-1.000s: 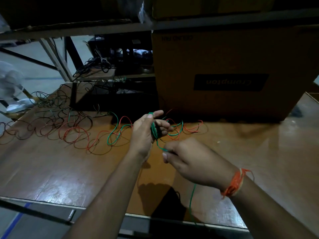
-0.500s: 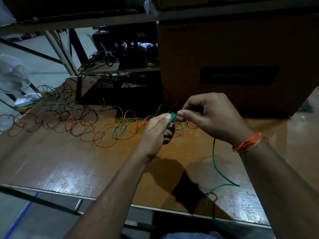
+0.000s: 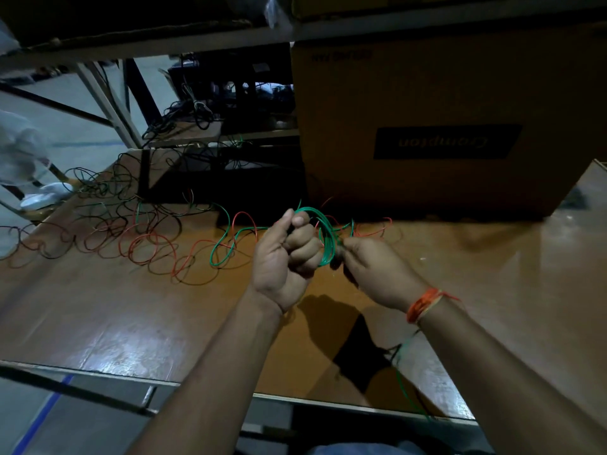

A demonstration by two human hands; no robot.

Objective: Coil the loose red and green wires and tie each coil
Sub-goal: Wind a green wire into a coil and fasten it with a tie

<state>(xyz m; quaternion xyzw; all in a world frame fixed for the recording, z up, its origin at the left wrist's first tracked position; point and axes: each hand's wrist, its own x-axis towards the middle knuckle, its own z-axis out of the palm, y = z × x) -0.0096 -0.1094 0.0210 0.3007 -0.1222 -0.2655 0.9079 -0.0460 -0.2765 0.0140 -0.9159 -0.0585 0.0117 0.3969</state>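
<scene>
My left hand (image 3: 289,254) grips a small coil of green wire (image 3: 325,231) above the wooden table (image 3: 131,307), its fingers curled round the loops. My right hand (image 3: 371,267) pinches the same green wire at the coil's right side. The wire's free tail (image 3: 402,372) hangs under my right wrist and runs down past the table's front edge. Loose red wire (image 3: 151,247) lies in loops on the table to the left, mixed with more green wire (image 3: 223,247) and dark wires.
A large brown cardboard box (image 3: 443,126) stands at the back right on the table. A tangle of dark wires (image 3: 108,198) covers the back left. A metal shelf frame (image 3: 108,103) rises behind. The table's front edge (image 3: 98,372) runs below my arms.
My right hand has come down from above the left hand to the coil's right side. The green coil in my left hand now shows more loops, and the hanging tail looks shorter.
</scene>
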